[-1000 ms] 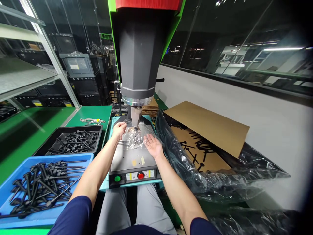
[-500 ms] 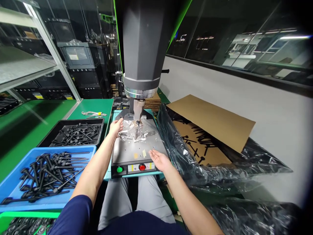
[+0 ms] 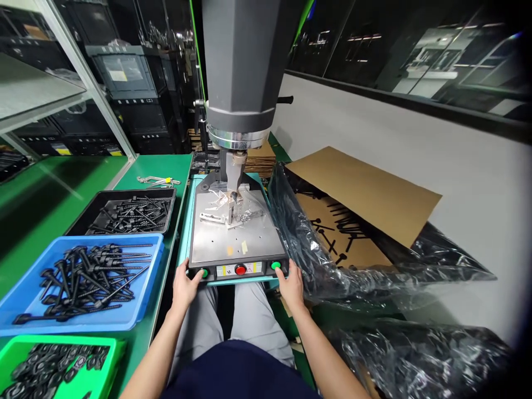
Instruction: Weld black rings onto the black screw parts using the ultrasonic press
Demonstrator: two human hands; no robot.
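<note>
My left hand (image 3: 185, 286) rests at the front left corner of the press machine, its thumb by the left green button (image 3: 203, 272). At the front right corner my right hand (image 3: 291, 285) has its thumb by the right green button (image 3: 275, 265). A red button (image 3: 240, 270) sits between them. On the steel plate (image 3: 245, 244) lies a clear plastic bag (image 3: 233, 208) with a small part, under the grey press head (image 3: 238, 166). Both hands hold nothing.
A blue tray (image 3: 141, 293) of black screw-like parts is at the left, a black tray (image 3: 164, 194) of similar parts behind it, a green bin (image 3: 112, 354) at the bottom left. A cardboard box (image 3: 366, 188) lined with black plastic stands at the right.
Both hands have drawn back from the plastic bag under the press head to the front corners of the machine, next to the green buttons. The bag stays on the plate.
</note>
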